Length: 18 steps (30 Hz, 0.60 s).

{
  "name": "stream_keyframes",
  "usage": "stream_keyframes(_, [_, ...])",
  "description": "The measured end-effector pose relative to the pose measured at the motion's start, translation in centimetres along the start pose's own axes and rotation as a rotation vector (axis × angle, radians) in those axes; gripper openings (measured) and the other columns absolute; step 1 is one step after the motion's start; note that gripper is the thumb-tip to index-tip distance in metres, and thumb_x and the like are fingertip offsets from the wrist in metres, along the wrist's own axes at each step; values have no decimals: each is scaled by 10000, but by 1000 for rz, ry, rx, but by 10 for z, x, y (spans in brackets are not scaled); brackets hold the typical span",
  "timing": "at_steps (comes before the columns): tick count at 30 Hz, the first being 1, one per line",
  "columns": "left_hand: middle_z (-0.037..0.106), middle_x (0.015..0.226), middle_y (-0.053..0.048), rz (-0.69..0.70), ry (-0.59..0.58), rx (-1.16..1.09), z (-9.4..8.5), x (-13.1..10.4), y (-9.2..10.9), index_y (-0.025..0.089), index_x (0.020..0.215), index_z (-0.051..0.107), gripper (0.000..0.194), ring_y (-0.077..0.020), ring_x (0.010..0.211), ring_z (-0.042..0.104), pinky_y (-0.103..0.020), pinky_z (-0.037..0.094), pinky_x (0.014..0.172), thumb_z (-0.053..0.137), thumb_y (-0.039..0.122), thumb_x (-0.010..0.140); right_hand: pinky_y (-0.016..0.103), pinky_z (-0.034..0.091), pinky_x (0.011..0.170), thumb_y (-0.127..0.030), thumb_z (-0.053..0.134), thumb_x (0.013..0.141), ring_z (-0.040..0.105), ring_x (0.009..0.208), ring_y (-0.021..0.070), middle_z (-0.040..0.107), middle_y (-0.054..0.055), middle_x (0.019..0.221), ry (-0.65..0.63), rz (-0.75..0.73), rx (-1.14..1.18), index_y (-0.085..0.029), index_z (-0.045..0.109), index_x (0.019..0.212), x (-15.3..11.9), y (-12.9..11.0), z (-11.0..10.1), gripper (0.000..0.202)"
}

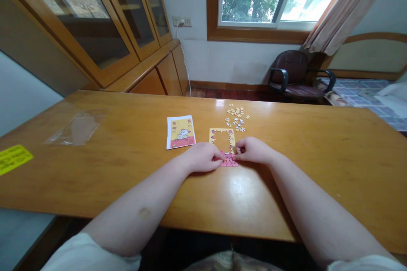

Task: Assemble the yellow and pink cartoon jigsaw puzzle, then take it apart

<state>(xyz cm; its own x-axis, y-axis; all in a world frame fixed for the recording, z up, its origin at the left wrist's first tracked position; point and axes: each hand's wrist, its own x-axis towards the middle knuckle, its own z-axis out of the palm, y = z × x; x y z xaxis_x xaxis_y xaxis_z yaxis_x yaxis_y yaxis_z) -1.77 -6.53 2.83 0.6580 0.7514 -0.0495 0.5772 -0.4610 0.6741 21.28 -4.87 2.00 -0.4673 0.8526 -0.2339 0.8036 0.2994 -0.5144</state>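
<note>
A partly joined jigsaw puzzle (229,163) lies on the table in front of me, with a yellow border around an open middle and a pink band at the near side. My left hand (205,157) covers its lower left corner, fingers curled and tips pressed on the pink part. At the right edge, my right hand (252,151) has thumb and forefinger closed on the pink band; whether a single piece is between them is hidden. Beyond the puzzle, several loose puzzle pieces (235,112) lie in a loose heap, some face down. Left of it rests a reference picture (181,132) of a white animal.
The wooden table (127,135) carries a clear plastic bag (78,127) and a yellow label (15,159) at the left. A glass-fronted cabinet (133,57) stands beyond the left side. An office chair (292,72) stands past the far edge, near a bed (356,93).
</note>
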Motion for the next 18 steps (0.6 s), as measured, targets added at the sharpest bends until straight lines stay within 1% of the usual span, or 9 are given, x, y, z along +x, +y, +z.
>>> stream_keyframes(8, [713, 721, -18, -9, 20, 17, 1, 0, -1, 278, 784, 766, 186, -183, 680, 619, -264, 399, 616, 598, 319, 717, 248, 255, 493, -400, 656, 686, 395, 479, 94, 505, -50, 504, 17, 3, -3, -205, 539, 559, 0, -1, 0, 261])
stream_keyframes(12, [709, 712, -16, -22, 46, -12, 2, 0, -3, 278, 770, 765, 170, -183, 676, 621, -263, 403, 614, 613, 315, 703, 248, 254, 493, -410, 662, 684, 398, 481, 95, 504, -48, 503, 16, 12, -10, -205, 539, 558, -1, -2, 0, 271])
stream_keyframes(18, [716, 743, -14, -2, 14, 27, 1, 0, 0, 289, 817, 769, 195, -181, 700, 624, -259, 408, 634, 598, 307, 725, 244, 254, 495, -463, 655, 698, 422, 498, 99, 508, -39, 514, 26, 29, -11, -200, 526, 564, -1, -4, 0, 322])
